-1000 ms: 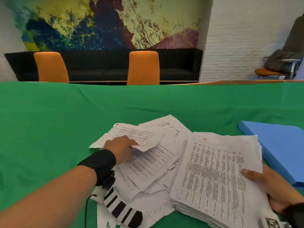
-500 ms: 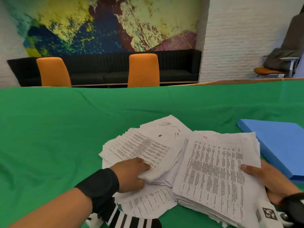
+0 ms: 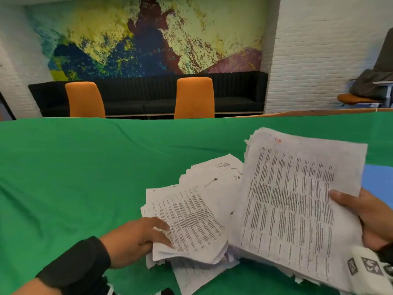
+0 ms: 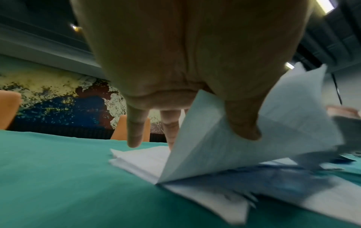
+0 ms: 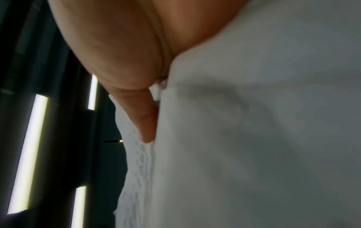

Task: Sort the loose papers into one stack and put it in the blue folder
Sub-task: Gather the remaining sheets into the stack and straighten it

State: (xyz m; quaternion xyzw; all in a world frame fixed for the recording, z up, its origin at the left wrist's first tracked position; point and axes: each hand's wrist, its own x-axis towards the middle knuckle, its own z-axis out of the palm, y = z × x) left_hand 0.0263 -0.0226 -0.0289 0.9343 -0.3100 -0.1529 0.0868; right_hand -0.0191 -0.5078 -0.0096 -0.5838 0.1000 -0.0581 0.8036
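Left hand [image 3: 136,241] grip on loose papers [image 3: 191,211], right hand [image 3: 370,218] grip on stack [image 3: 297,207] before blue folder [image 3: 378,179].

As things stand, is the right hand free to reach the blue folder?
Probably not: the right hand grips the thick paper stack, which covers most of the blue folder behind it.

From the head we look forward and down across the green counter [image 3: 63,177] toward the painted wall [image 3: 148,39] and orange chairs [image 3: 194,97]. The left wrist view sits low, right behind the left hand [image 4: 185,61], facing that same wall and the papers [image 4: 244,146]. The right wrist view is pressed close under the right hand [image 5: 121,46], tilted up at ceiling lights [image 5: 29,154]. Both wrist views share papers with ours.
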